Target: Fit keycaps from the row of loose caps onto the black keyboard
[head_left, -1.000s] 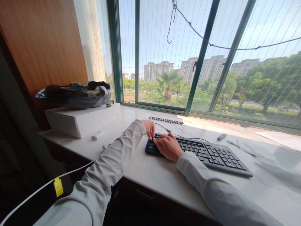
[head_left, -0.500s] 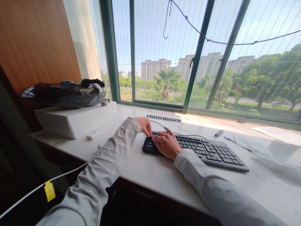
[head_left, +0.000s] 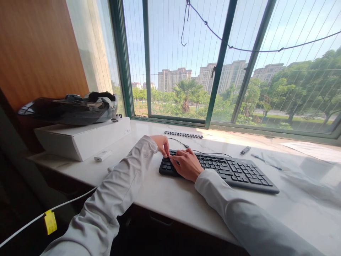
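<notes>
A black keyboard (head_left: pixel 221 167) lies at a slant on the white marble-patterned desktop, with dark keys across it. At its upper left end, my left hand (head_left: pixel 162 145) points downward with thumb and fingers pinched together. Whatever sits between those fingertips is too small to make out. My right hand (head_left: pixel 188 164) rests over the keyboard's left part, its fingers bent and the thumb and index fingertips drawn in beside the left fingertips. It covers several keys. Behind the keyboard, small black keycaps (head_left: pixel 183 134) stand in a row near the window.
A white box (head_left: pixel 82 138) with a dark visored object (head_left: pixel 71 108) on top stands at the left. Nearby lies a small white device (head_left: pixel 102 155). A USB stick (head_left: pixel 245 150), a thin dark tool (head_left: pixel 266 161), clear plastic (head_left: pixel 306 181) and paper (head_left: pixel 314 151) are at the right.
The whole view has shifted slightly. Both hands stay at the same upper left spot of the keyboard, with only small finger movements.
</notes>
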{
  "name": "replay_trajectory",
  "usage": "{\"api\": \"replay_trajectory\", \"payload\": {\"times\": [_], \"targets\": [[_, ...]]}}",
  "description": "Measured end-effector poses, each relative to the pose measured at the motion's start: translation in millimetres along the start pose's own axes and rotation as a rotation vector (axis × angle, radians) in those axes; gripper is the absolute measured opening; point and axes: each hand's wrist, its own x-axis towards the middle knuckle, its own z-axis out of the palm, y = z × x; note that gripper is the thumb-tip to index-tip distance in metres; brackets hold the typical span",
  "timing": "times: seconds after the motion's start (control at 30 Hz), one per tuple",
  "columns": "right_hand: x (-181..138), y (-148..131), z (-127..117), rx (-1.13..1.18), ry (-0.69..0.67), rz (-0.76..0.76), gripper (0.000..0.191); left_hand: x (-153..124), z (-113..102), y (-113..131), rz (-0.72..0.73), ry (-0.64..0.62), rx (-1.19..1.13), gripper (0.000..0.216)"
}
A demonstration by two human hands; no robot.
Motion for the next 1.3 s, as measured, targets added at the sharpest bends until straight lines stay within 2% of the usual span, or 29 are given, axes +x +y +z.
{"api": "replay_trajectory", "payload": {"times": [0.37,0.8,1.3], "targets": [[1.5,-4.7,-2.3,0.021,-0.037,-0.035,0.037,12.7,-0.7,4.6,-0.047,-0.031,0.032,0.028],[0.1,-5.2,-1.7,0.013,-0.027,-0.014,0.036,12.7,-0.5,14.8,-0.124,0.003,0.038,0.03],[1.3,-7.3,-1.8,0.007,-0.019,-0.008,0.036,16.3,-5.0,23.8,-0.161,-0.052,0.058,0.03]]}}
